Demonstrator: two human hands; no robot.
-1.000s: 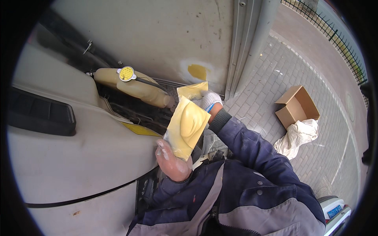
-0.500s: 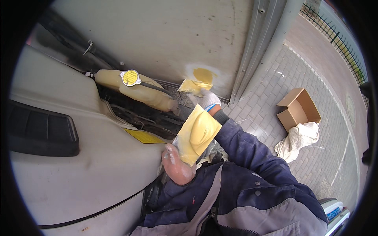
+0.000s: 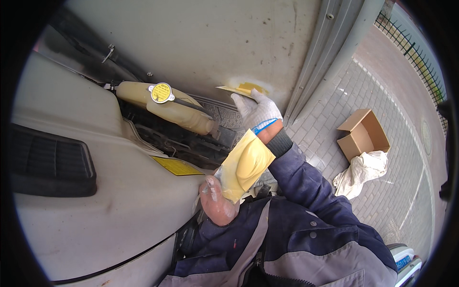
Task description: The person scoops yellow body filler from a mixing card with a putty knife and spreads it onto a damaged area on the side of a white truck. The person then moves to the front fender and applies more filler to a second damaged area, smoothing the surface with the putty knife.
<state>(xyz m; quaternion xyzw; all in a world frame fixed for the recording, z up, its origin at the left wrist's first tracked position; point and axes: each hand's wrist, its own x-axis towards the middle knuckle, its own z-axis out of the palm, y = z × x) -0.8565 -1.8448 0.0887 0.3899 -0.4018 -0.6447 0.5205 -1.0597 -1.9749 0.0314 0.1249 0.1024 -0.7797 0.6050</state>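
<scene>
A white-gloved right hand presses a yellow spreader flat against the filler patch on the pale vehicle panel, at 12 o'clock. The left hand, in a clear glove, grips a board of yellow filler tilted close below, at 6 o'clock, within easy reach for reloading.

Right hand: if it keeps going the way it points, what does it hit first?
The right hand, in a white glove, points up at the pale vehicle panel with a yellow spreader. First contact would be the yellowish filler patch there; the blade looks at or nearly on it, though depth is unclear.
</scene>
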